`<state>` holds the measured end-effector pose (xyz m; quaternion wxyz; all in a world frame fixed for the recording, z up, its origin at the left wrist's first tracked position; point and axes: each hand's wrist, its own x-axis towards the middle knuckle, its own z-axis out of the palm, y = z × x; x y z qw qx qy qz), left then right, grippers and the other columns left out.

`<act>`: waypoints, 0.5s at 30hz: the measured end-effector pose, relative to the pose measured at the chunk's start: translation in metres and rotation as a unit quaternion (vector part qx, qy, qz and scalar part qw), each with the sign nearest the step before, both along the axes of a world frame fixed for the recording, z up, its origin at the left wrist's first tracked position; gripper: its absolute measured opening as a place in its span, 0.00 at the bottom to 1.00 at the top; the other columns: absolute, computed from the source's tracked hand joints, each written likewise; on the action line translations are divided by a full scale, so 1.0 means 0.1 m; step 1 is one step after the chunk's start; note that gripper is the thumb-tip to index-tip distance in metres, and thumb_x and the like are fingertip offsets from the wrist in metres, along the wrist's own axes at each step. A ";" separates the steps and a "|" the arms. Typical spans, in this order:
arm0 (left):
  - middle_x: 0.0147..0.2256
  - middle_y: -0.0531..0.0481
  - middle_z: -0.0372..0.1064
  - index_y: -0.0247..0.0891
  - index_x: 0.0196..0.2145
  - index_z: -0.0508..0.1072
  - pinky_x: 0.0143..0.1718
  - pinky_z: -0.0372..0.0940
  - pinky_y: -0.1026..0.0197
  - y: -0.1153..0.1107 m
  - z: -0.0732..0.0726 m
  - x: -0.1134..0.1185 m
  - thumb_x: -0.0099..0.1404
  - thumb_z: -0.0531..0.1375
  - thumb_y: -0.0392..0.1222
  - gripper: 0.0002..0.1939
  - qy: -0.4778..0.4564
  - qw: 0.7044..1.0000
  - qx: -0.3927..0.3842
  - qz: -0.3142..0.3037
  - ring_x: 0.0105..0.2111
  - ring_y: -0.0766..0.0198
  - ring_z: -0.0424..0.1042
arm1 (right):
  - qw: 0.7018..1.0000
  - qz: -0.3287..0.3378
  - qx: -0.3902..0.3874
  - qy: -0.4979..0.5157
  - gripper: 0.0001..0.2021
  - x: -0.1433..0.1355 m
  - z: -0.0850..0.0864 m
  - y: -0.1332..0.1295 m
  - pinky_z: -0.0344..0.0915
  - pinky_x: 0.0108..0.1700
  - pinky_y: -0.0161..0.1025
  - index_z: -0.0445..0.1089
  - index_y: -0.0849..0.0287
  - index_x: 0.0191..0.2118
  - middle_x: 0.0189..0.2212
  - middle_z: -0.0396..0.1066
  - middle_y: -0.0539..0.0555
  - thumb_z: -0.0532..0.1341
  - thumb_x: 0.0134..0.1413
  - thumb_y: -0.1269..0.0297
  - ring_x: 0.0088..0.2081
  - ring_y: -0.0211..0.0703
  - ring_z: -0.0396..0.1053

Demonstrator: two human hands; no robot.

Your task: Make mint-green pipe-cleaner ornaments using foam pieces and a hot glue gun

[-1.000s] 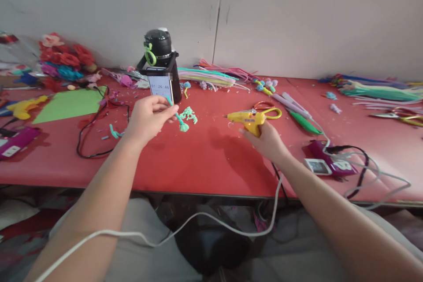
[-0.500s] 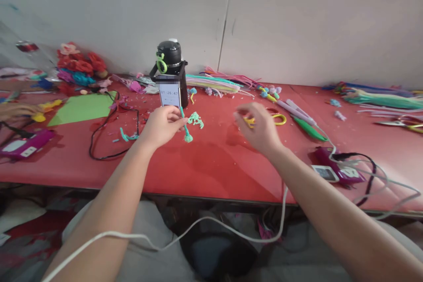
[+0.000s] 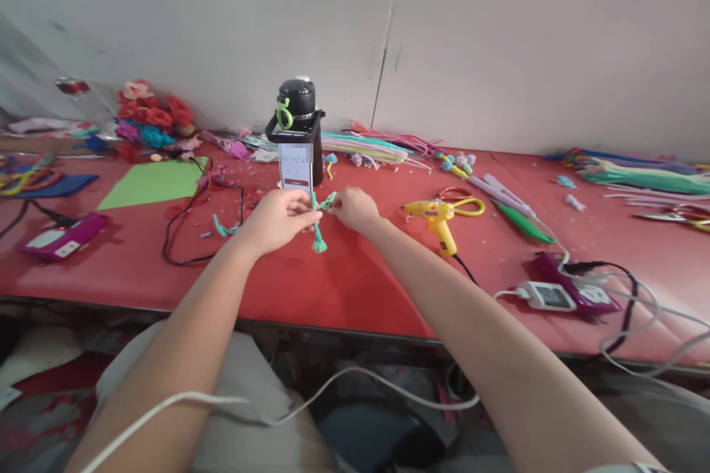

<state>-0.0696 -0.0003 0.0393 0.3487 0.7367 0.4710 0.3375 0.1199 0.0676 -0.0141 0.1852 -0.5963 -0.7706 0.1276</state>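
My left hand (image 3: pixel 282 220) is closed, with thumb and fingers pinching a teal pipe-cleaner stem (image 3: pixel 316 228). The stem hangs nearly upright, its tufted pale-green end pointing down. My right hand (image 3: pixel 355 208) reaches to a small heap of short mint-green pipe-cleaner pieces (image 3: pixel 328 200). Its fingers are drawn together at the heap's edge; whatever lies between the fingertips is too small to make out. Right of that hand, a yellow hot glue gun (image 3: pixel 438 220) lies on the red table (image 3: pixel 355 288), its nozzle pointing left.
A phone (image 3: pixel 296 171) leans against a black bottle (image 3: pixel 299 103) behind my hands. Yellow-handled scissors (image 3: pixel 469 207), a lilac tool (image 3: pixel 502 194) and purple power boxes (image 3: pixel 66 236) sit around. Pipe-cleaner bundles (image 3: pixel 648 176) line the back wall. A white cable (image 3: pixel 355 371) crosses my lap.
My right hand has moved left from over the glue gun to the green pieces, uncovering the gun. My left hand still holds the stem. Another person's hand at far left has gone from view.
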 end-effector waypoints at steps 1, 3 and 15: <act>0.29 0.48 0.77 0.39 0.31 0.70 0.33 0.74 0.59 0.01 0.00 0.00 0.60 0.68 0.48 0.13 -0.001 1.000 0.000 -0.001 0.32 0.57 0.81 | 1.000 -0.003 -0.001 0.001 0.05 -0.01 -0.01 0.00 0.65 0.45 0.44 0.77 0.58 0.34 0.41 0.77 0.62 0.66 0.61 0.64 0.45 0.53 0.72; 0.28 0.48 0.77 0.39 0.31 0.70 0.34 0.74 0.59 0.01 0.00 0.01 0.60 0.68 0.48 0.13 -0.005 1.000 -0.002 -0.002 0.32 0.57 0.80 | 1.000 -0.003 0.002 0.009 0.04 -0.03 -0.02 0.02 0.65 0.47 0.45 0.76 0.58 0.34 0.43 0.77 0.61 0.65 0.61 0.68 0.47 0.53 0.71; 0.28 0.50 0.75 0.37 0.31 0.73 0.33 0.74 0.60 -0.13 -0.14 0.16 0.61 0.68 0.48 0.12 -0.079 0.997 -0.012 0.011 0.29 0.61 0.78 | 0.948 0.079 -0.013 0.308 0.08 0.53 0.15 -0.57 0.72 0.38 0.39 0.71 0.61 0.37 0.30 0.77 0.55 0.60 0.65 0.62 0.31 0.40 0.75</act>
